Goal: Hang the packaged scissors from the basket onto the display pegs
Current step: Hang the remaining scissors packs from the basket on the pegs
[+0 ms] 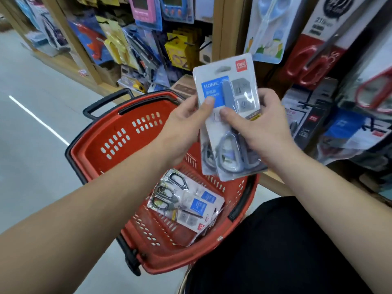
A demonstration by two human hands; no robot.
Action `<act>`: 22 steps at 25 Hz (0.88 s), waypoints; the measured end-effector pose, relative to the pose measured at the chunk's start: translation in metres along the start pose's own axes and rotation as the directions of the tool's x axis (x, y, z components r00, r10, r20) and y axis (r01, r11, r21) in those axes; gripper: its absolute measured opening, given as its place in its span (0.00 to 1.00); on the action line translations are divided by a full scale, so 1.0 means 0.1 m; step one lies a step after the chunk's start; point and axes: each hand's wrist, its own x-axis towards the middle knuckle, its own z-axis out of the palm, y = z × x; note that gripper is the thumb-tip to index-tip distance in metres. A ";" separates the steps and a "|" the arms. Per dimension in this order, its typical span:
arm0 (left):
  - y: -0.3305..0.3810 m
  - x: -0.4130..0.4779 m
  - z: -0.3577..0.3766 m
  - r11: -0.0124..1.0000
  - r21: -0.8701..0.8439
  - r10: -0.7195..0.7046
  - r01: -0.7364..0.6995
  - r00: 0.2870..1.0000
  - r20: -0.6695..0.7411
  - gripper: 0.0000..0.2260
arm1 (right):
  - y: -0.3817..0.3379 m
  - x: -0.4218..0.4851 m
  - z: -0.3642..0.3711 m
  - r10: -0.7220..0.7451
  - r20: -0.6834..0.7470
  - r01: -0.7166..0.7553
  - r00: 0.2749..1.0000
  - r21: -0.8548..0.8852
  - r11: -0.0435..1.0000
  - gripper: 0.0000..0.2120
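Observation:
Both hands hold packaged scissors (228,85) upright above the red basket (99,132). The packs are grey-handled scissors on white cards with a blue label; two packs overlap, one behind the other. My left hand (186,128) pinches the left edge, thumb on the blue label. From the right, my right hand (261,128) grips the packs with its thumb across the front. More packaged scissors (186,204) lie in a loose pile on the basket floor. Display pegs (307,105) with hanging scissor packs stand at the right.
Shelves with hanging stationery packs (176,49) run along the back and right, with a wooden post (231,26) between them. Red-handled scissors packs (311,60) hang at upper right. Grey floor (31,124) lies to the left. Dark clothing (275,251) fills the lower right.

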 end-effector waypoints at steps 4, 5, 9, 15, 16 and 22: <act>-0.80 -0.07 -0.06 0.849 0.393 -0.368 0.354 0.929 -0.042 0.28 | 0.00 0.01 -0.38 -0.137 -0.098 0.126 0.986 -0.108 0.986 0.31; -1.08 -0.12 -0.08 0.769 0.482 -0.457 0.420 0.888 -0.045 0.28 | 0.03 0.03 -0.42 -0.131 -0.095 0.118 0.987 -0.131 0.984 0.32; -1.83 -0.32 -0.15 0.542 0.579 -0.709 0.609 0.701 -0.074 0.21 | 0.28 0.08 -0.30 0.018 0.022 -0.014 1.000 -0.190 0.982 0.31; -2.17 -0.37 -0.26 0.245 0.784 -0.868 0.571 0.490 -0.085 0.30 | 0.63 0.08 0.12 0.158 0.085 -0.138 0.984 -0.207 0.969 0.23; -2.19 -0.36 -0.26 0.222 0.770 -0.891 0.598 0.446 -0.089 0.30 | 0.65 0.11 0.16 0.179 0.118 -0.149 0.977 -0.225 0.963 0.23; -2.53 -0.44 -0.22 0.247 0.593 -0.956 0.767 0.294 0.017 0.18 | 0.75 0.15 0.19 0.192 0.177 -0.151 0.965 -0.222 0.963 0.26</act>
